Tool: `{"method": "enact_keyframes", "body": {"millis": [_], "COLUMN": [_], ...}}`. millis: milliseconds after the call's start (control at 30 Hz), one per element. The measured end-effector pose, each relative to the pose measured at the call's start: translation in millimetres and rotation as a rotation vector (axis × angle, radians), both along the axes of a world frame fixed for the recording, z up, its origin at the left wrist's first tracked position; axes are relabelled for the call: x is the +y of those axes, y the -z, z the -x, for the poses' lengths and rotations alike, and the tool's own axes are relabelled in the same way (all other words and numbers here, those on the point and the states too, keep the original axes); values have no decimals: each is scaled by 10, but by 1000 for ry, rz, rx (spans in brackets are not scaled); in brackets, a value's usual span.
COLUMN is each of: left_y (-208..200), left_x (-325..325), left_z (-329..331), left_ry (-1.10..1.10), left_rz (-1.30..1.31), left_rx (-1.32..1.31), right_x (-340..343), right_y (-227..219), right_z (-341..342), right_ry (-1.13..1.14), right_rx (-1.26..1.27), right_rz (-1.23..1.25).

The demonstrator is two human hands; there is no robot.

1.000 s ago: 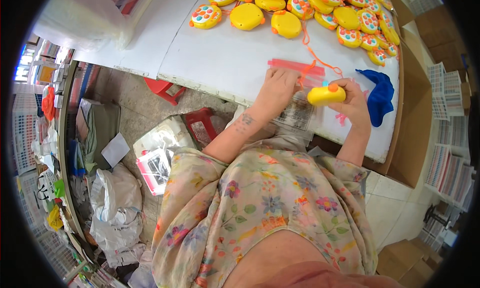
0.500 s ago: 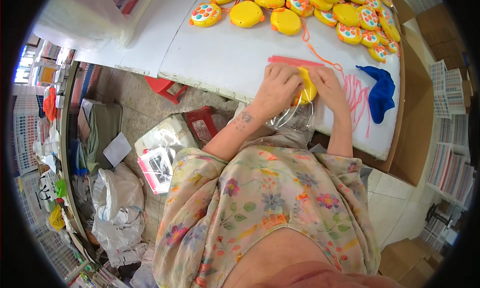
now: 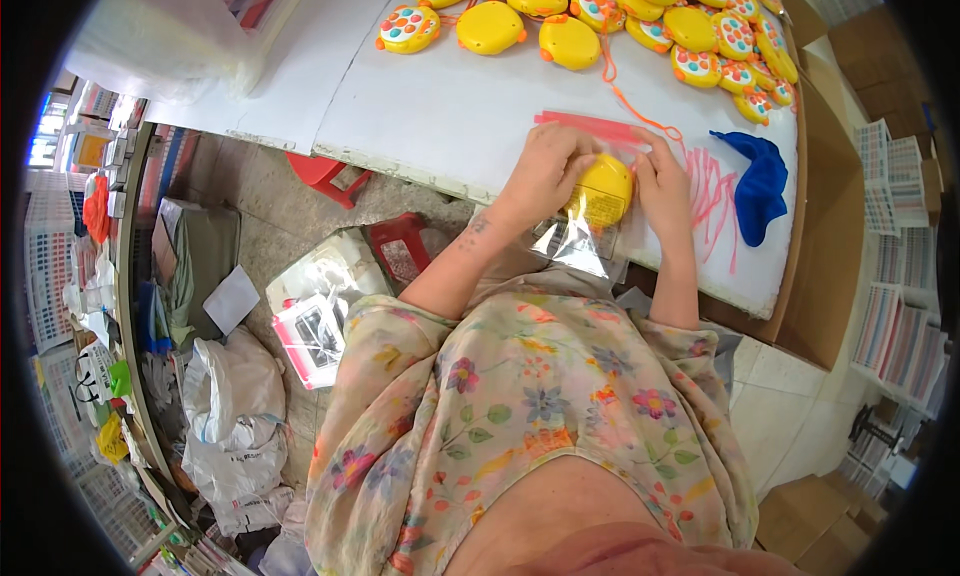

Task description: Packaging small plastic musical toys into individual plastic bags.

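Note:
A round yellow toy [image 3: 603,188], plain back facing me, sits inside a clear plastic bag [image 3: 578,246] at the near edge of the table. My left hand [image 3: 548,168] is closed on the bag's left side, its fingers against the toy. On the other side my right hand [image 3: 664,184] pinches the bag near its upper right, thumb and fingers together. Shiny film hangs below the toy over the table edge. Just beyond my hands lie flat coral-pink strips [image 3: 590,124]. An orange cord [image 3: 628,101] runs from the toy pile to beside my right fingers.
Many yellow toys with coloured buttons [image 3: 694,31] are heaped at the far side. Right of my hands lie thin pink strips [image 3: 712,198] and a blue cloth [image 3: 762,188]. Cardboard [image 3: 822,196] borders the table's right side. Red stools [image 3: 402,246] and white sacks [image 3: 235,401] stand below left.
The toy has come into fuller view as my hands moved apart, with its back now turned up. The bag's film is spread out below it.

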State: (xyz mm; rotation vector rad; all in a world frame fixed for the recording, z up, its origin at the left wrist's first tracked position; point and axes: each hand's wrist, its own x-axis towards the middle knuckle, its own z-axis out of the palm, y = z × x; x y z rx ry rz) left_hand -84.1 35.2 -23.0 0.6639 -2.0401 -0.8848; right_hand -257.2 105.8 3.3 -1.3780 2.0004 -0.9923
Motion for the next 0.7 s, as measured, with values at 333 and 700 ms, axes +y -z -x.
{"method": "enact_keyframes", "body": {"millis": [333,700], "left_y": [-35,47], "left_x": [38,36], "left_z": [-22,48], "left_ry": [51,-211], "left_rz": [-251,19], "left_rx": [8,233], "right_x": [-19,6], "right_y": [-216,-205], "right_z": [-116,-157], "right_ry": [82,150], "right_rx": [-495,-583], "right_rz": [191,577]}}
